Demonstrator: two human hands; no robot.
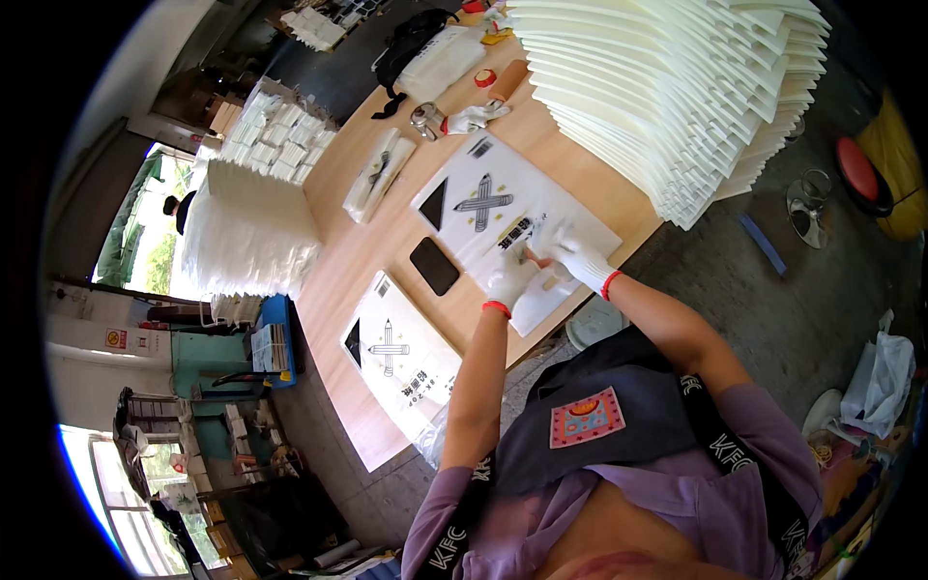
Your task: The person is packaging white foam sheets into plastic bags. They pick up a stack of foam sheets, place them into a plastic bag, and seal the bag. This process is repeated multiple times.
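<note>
A white paper pack (454,227) in clear plastic lies on the wooden table in front of me, printed with crossed pencils and a black corner triangle. Both my hands wear white gloves with red cuffs and are at its near end. My left hand (510,282) is closed at the near edge, its fingers seemingly pinching the plastic sleeve; white on white blurs the grip. Fingers stretched out, my right hand (580,259) rests on the pack's near right part. A similar pack (401,353) lies to the left, and a black phone (435,266) sits between the two packs.
A tall stack of white sheets (667,87) fills the table's far right. Farther back are plastic sleeves (380,174), a tape roll (425,121), a loose white glove (474,119) and a black bag (411,43). Another tall white stack (246,227) stands beyond the left edge.
</note>
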